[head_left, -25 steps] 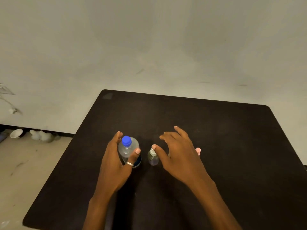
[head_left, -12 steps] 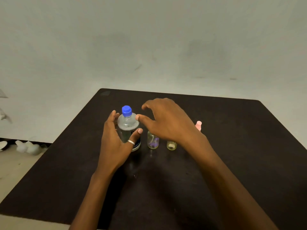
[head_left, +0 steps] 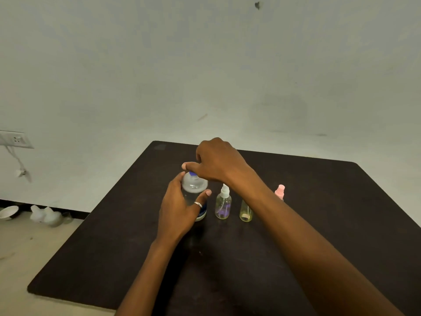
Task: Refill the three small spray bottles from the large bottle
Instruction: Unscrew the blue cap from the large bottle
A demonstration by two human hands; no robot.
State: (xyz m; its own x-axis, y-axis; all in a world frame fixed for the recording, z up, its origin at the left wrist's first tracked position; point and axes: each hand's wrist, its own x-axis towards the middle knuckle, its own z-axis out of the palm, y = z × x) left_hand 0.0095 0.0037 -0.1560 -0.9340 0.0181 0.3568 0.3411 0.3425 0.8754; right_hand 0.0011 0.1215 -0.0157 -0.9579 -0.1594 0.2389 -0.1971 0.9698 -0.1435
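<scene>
Gripped the large bottle (head_left: 193,193), upright at the middle of the worktop (head_left: 109,247), in the left hand (head_left: 177,209); clamped the right hand (head_left: 219,165) over its blue cap (head_left: 193,173) from above, three small spray bottles (head_left: 223,205) standing just right.
</scene>
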